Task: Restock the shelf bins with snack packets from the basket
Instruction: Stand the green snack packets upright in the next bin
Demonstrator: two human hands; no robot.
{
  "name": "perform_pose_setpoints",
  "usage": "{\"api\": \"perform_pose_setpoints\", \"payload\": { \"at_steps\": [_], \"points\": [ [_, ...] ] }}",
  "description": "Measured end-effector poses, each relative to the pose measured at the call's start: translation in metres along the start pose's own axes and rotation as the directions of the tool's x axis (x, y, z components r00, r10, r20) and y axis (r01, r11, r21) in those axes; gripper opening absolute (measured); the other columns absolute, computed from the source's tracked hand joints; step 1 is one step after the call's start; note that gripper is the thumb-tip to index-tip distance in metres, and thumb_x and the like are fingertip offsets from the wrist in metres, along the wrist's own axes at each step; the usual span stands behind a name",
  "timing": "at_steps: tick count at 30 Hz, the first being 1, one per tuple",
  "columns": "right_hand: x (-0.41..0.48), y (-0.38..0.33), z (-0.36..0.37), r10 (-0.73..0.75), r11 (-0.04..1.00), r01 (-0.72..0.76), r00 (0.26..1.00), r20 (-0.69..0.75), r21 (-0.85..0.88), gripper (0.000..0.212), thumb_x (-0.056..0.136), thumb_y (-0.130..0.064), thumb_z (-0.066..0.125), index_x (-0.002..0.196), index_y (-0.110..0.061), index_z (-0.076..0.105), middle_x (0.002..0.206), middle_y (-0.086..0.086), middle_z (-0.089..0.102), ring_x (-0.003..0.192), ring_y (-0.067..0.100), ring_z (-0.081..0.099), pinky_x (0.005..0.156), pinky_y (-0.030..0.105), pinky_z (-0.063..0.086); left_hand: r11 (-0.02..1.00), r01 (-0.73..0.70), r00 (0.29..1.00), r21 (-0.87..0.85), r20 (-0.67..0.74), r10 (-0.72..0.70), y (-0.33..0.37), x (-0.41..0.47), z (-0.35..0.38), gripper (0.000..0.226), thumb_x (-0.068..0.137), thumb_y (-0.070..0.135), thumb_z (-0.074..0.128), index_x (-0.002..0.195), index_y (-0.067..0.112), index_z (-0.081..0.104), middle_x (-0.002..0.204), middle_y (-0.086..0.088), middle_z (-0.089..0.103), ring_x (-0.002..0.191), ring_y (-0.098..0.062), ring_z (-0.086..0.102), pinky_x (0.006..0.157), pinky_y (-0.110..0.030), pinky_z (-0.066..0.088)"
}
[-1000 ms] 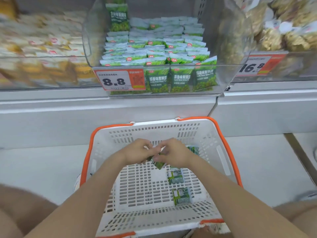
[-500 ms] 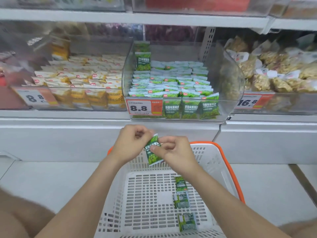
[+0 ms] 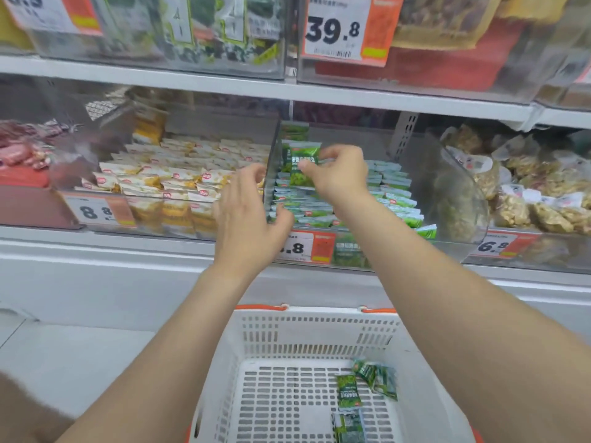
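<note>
My right hand pinches a green snack packet upright over the clear shelf bin, which holds rows of the same green packets. Near the bin's front left corner my left hand hovers with its fingers loosely curled and nothing in it. Below, the white basket with an orange rim stands on the floor. Three green packets lie on its bottom at the right.
A bin of yellow-and-white packets stands to the left, a bin of wrapped brown snacks to the right. An upper shelf carries more bins and a 39.8 price tag. The white shelf base faces the basket.
Both hands rose from the basket to the green-packet bin. The packet that both held is now in my right hand alone; my left hand has let go. The view tilted upward.
</note>
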State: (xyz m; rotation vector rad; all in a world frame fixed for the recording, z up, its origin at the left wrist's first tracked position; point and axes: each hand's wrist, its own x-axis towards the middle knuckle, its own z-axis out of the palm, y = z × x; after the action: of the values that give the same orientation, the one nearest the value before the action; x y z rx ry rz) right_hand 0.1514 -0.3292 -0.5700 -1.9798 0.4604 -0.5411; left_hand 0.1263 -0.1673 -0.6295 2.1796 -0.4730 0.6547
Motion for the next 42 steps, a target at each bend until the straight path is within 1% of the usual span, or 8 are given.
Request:
{"api": "perform_pose_setpoints", "payload": {
  "at_steps": [3,15,19,25,31,34,37,42],
  "points": [
    [0.033,0.0,0.022,0.057,0.998,-0.057,0.998,0.011,-0.025,0.042,0.084,-0.032,0.087,0.114,-0.011,0.067,0.117,0.007,0.067,0.088,0.02,0.064,0.071,0.028,0.057,1.0,-0.002,1.0,0.005,0.004,0.002,-0.003,-0.002,0.001,0.058,0.083,0.032,0.058,0.138,0.021,0.047,0.124,0.005,0.056,0.117,-0.021,0.053,0.091,-0.039,0.03],
    [0.048,0.011,0.036,-0.054,0.889,0.039,0.998,-0.019,-0.456,0.055,0.082,-0.048,0.084,0.108,-0.007,0.057,0.107,0.009,0.068,0.094,0.031,0.069,0.073,0.039,0.057,0.999,0.035,0.999,-0.008,0.004,-0.035,-0.006,-0.009,0.007,0.053,0.095,0.035,0.055,0.146,0.026,0.042,0.131,0.008,0.052,0.124,-0.017,0.046,0.095,-0.039,0.025],
    [0.034,0.002,0.016,-0.079,0.877,0.061,0.997,-0.017,-0.477,0.03,0.087,-0.033,0.08,0.094,-0.01,0.061,0.094,0.009,0.065,0.086,0.033,0.067,0.062,0.035,0.049,0.996,0.068,0.993,0.049,-0.096,-0.063,0.006,-0.024,0.008,0.05,0.107,0.043,0.047,0.151,0.019,0.04,0.144,-0.003,0.047,0.13,-0.027,0.04,0.103,-0.047,0.031],
    [-0.025,0.022,-0.022,-0.255,0.892,0.261,0.965,0.064,-0.369,0.026,0.087,-0.015,0.054,0.103,-0.009,0.073,0.084,0.009,0.073,0.081,0.029,0.068,0.073,0.043,0.059,0.97,-0.201,0.932,0.139,-0.277,0.233,0.008,-0.066,0.025,0.022,0.09,0.012,0.064,0.108,0.0,0.058,0.115,-0.019,0.056,0.104,-0.041,0.052,0.085,-0.05,0.037],
    [-0.123,0.082,-0.066,-0.674,0.711,0.651,0.739,0.008,-0.265,0.017,0.077,-0.01,0.052,0.081,-0.013,0.068,0.076,-0.001,0.064,0.065,0.021,0.056,0.058,0.037,0.048,0.943,-0.332,0.917,0.03,0.244,0.316,-0.007,-0.126,0.076,0.01,0.082,0.024,0.064,0.081,0.015,0.058,0.075,0.002,0.055,0.076,-0.029,0.053,0.067,-0.04,0.033],
    [-0.146,0.128,-0.074,-0.62,0.672,0.649,0.757,0.208,-0.357,0.02,0.075,-0.022,0.049,0.078,-0.014,0.067,0.072,-0.001,0.062,0.063,0.027,0.06,0.052,0.037,0.048,0.965,-0.254,0.778,0.069,0.607,0.161,-0.014,-0.157,0.112,0.028,0.084,0.041,0.051,0.084,0.019,0.068,0.078,0.001,0.068,0.077,-0.028,0.062,0.067,-0.037,0.037],
    [-0.156,0.174,-0.082,-0.29,0.658,0.548,0.817,0.498,-0.517,0.025,0.079,-0.028,0.049,0.088,-0.018,0.069,0.085,0.002,0.068,0.075,0.032,0.066,0.06,0.035,0.049,0.973,-0.207,0.572,0.101,0.819,0.037,-0.02,-0.188,0.142,0.025,0.093,0.041,0.053,0.076,0.024,0.061,0.075,0.001,0.066,0.072,-0.028,0.062,0.061,-0.036,0.043],
    [-0.177,0.244,-0.093,0.172,0.529,0.485,0.742,0.648,-0.696,0.014,0.091,-0.018,0.055,0.1,-0.015,0.065,0.097,0.008,0.066,0.084,0.032,0.063,0.067,0.036,0.047,0.911,-0.411,0.072,0.006,0.997,0.026,-0.031,-0.262,0.185,0.016,0.102,0.03,0.049,0.094,0.02,0.06,0.101,-0.006,0.064,0.083,-0.03,0.062,0.074,-0.047,0.057]
  ]
}}
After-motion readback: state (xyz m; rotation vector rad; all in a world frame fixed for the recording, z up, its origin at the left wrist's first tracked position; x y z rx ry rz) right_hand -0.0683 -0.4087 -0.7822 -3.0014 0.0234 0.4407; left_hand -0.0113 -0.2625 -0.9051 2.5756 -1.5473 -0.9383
